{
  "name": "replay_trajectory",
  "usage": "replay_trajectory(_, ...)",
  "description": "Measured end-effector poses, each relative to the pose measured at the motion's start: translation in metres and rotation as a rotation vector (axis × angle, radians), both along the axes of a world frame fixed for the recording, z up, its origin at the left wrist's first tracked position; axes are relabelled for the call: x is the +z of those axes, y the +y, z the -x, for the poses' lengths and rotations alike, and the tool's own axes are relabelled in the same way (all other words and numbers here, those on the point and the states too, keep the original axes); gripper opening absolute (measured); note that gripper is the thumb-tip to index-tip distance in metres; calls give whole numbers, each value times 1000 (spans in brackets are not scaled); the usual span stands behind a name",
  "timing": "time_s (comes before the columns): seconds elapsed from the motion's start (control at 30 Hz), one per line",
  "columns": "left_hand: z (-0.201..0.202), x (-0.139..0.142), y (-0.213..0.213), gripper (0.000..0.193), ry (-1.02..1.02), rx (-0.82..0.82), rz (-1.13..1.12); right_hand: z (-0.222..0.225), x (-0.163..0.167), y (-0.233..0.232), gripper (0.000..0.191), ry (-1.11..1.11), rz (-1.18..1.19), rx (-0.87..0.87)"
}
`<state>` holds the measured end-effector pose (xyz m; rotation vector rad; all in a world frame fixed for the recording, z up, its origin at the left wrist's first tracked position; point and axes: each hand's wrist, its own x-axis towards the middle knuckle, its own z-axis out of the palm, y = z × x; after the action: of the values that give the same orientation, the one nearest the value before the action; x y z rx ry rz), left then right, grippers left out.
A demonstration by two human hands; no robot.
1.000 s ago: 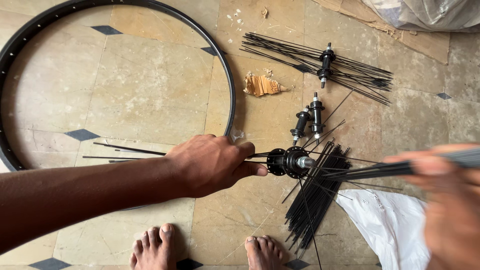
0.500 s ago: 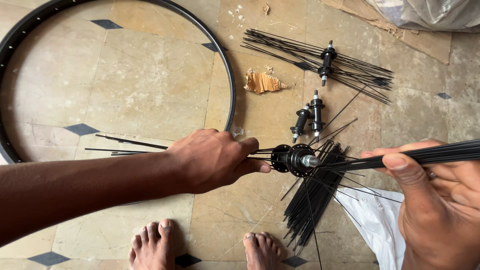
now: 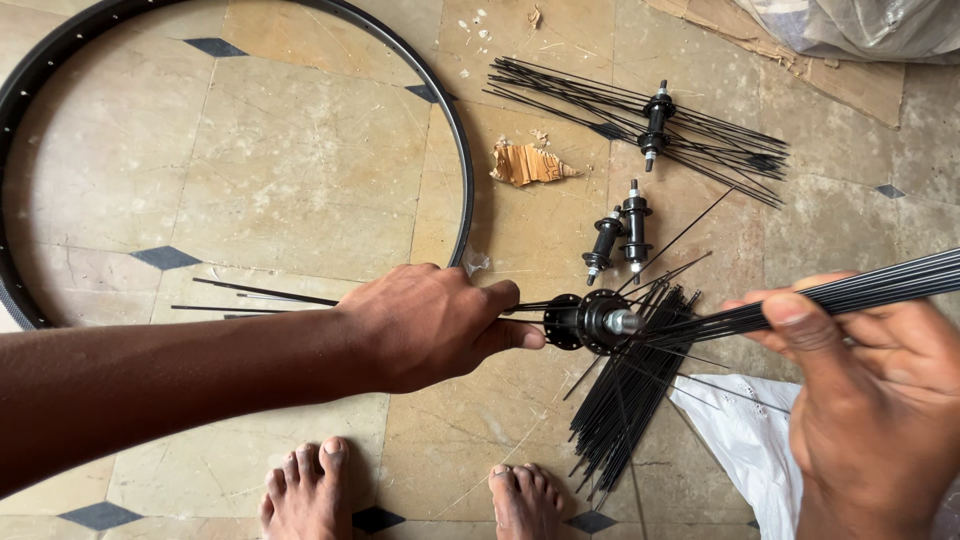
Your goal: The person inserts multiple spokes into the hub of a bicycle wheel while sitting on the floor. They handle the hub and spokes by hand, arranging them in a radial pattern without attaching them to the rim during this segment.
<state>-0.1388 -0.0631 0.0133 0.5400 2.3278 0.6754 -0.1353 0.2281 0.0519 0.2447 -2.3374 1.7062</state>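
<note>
Black steel is nearly everything here: the left hand [image 3: 430, 325] is closed around one end of a black wheel hub [image 3: 585, 320], held level above the floor so its flange faces the right hand [image 3: 870, 400], which grips a bundle of thin black spokes [image 3: 860, 290] between thumb and fingers, their tips meeting the hub. Holding the hub in the air rather than resting it seems to leave both flanges free, and several spokes already hang from it, fanning down toward the feet [image 3: 420, 495]. Just beyond the hub stand two more hubs [image 3: 620, 240] close together, kept within reach, and farther off a third hub with spokes threaded through it [image 3: 655, 120] lies flat. A large black rim [image 3: 455, 140] lies to the left, with a few loose spokes [image 3: 250, 295] inside its curve. The surface is a worn beige stone floor [image 3: 300, 170] with small dark diamond insets, littered with a scrap of brown cardboard [image 3: 525, 162], a white cloth [image 3: 740, 440] at lower right, and plastic sheeting [image 3: 860, 25] in the far corner.
</note>
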Motion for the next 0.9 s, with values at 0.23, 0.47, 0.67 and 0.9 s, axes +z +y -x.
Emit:
replay_trajectory(0.23,2,1,1,67,0,26,-18,5,10,3,13,-52,97,58)
replay_trajectory(0.47,-2,-2,1,63,-2,8,-25,5,1,1,9,-39,121,-31)
replay_trajectory(0.67,-4,-3,0,60,10,-22,6,7,1,-6,9,-36,-91,-102)
replay_trajectory(0.9,-5,-9,1,62,-31,-10,-6,7,-3,-8,10,-37,44,-60)
